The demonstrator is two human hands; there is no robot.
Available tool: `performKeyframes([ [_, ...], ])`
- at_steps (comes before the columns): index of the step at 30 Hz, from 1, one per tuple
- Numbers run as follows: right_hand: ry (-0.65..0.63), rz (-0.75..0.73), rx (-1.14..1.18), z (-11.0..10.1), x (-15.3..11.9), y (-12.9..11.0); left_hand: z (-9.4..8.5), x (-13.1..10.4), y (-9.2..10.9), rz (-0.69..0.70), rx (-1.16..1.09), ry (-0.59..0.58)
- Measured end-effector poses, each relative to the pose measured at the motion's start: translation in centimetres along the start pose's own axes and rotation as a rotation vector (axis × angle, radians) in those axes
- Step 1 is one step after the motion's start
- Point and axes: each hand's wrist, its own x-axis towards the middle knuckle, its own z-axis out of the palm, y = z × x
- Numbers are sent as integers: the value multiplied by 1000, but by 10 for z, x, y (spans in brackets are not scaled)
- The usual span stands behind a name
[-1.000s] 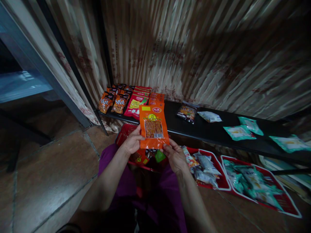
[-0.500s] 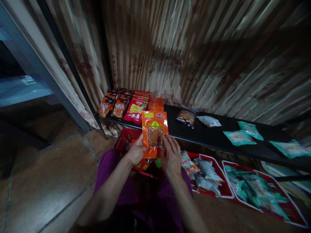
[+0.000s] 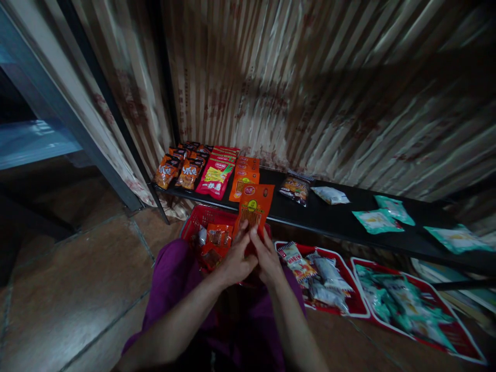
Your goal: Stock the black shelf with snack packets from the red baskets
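Note:
Both my hands hold an orange snack packet (image 3: 257, 201) upright, in front of the shelf edge and above a red basket (image 3: 201, 211). My left hand (image 3: 237, 261) grips its lower left part, with fingertips on the front. The thumb and fingers of my right hand (image 3: 268, 258) pinch its lower right side. The two hands nearly touch and cover the packet's bottom. More orange packets (image 3: 217, 235) lie in the basket below. Just behind the held packet, a row of matching orange packets (image 3: 246, 178) overlaps on the shelf.
Left on the black shelf (image 3: 329, 219) lie red packets (image 3: 217, 175) and orange-black bags (image 3: 190, 173). A brown bag (image 3: 296, 187), a white packet (image 3: 330, 195) and teal packets (image 3: 377, 221) lie rightward. Red baskets of white packets (image 3: 329, 271) and teal packets (image 3: 406, 299) stand in front.
The held packet has moved lower and slightly right and now tilts. My hands have come closer together at its bottom. A shelf packet and basket contents are more visible.

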Motion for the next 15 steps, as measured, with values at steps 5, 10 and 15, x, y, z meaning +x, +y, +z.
performKeyframes([
  [5,52,129,242,-17,10,4,-2,0,1,38,-65,83],
  [10,-22,148,344,-31,12,-3,-20,14,-4,-4,-141,395],
  [15,-56,225,355,-35,6,-4,-40,36,1,-238,-408,477],
])
